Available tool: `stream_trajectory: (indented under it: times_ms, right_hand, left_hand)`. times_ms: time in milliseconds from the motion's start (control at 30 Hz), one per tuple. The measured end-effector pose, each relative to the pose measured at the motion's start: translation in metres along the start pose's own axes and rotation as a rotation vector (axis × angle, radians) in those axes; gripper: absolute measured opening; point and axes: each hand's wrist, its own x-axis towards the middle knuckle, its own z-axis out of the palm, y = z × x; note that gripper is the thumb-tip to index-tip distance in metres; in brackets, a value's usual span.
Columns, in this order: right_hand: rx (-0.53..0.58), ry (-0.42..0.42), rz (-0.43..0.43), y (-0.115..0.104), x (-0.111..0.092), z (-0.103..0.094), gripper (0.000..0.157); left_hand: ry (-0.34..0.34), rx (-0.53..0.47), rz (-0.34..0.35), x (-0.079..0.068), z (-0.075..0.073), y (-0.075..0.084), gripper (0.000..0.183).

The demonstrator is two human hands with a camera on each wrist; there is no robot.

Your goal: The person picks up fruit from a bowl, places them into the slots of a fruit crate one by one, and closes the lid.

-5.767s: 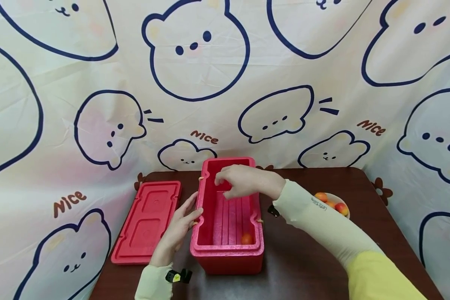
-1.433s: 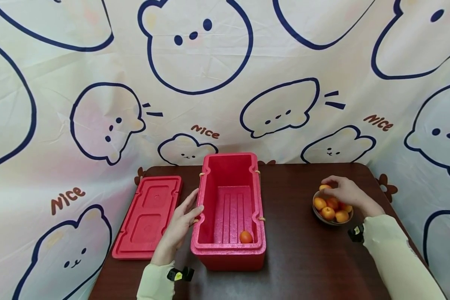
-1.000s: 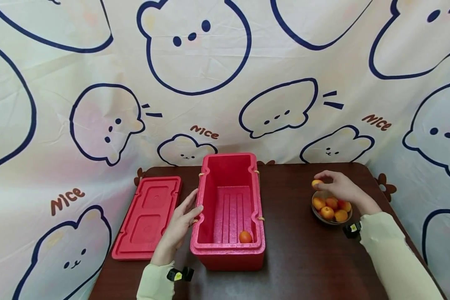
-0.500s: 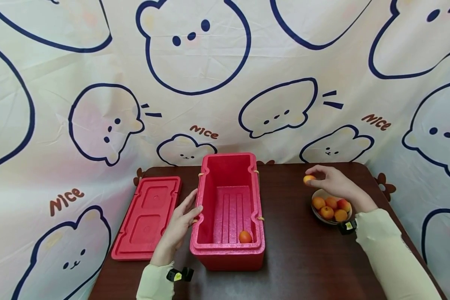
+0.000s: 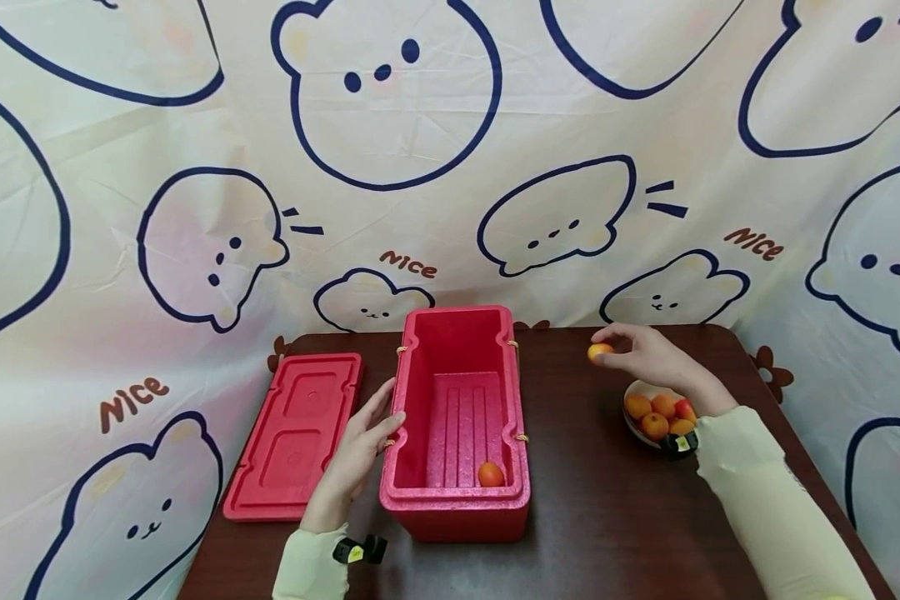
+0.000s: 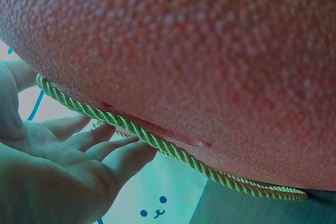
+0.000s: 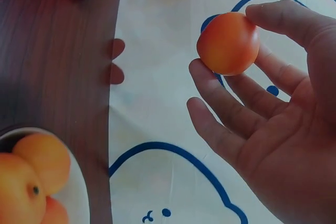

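Note:
My right hand (image 5: 648, 358) pinches a small orange-yellow apricot (image 5: 597, 352) over the table, just beyond the fruit bowl. In the right wrist view the apricot (image 7: 228, 44) sits at the thumb and fingertips, its skin smooth and reddish. My left hand (image 5: 356, 458) rests against the left side of a red foam box (image 5: 457, 525), thumb at the rim. The left wrist view has those fingers stretched along the wall beside a yellow-green twisted cord (image 6: 131, 128). Inside the open box, one orange apricot (image 5: 491, 474) lies near the front right corner.
A bowl (image 5: 640, 388) with several apricots stands at the right, partly behind my right wrist. The red lid (image 5: 292, 442) lies flat left of the box. Dark brown table (image 5: 585, 517) under everything; a printed cloth (image 5: 390, 225) hangs behind it.
My right hand left the box's inside for the bowl, took an apricot from it, lifted it and carried it left. The left hand has stayed at the box.

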Motion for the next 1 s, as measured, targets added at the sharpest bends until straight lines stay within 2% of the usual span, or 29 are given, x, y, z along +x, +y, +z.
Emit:
stream_trajectory:
  times_ms: [433,567,1000]
  right_hand:
    - [0.030,-0.012,-0.028,-0.021,0.009,0.004,0.036]
    - [0.040,-0.025,-0.039,-0.023,0.009,0.005,0.033]
    - [0.048,-0.026,-0.027,-0.025,0.006,0.007,0.037]
  left_hand:
    - [0.002,-0.005,0.002,0.000,0.000,0.000,0.069]
    - [0.007,0.000,-0.001,0.000,0.000,-0.001,0.070]
    - [0.013,-0.001,0.001,0.000,0.000,-0.001,0.070]
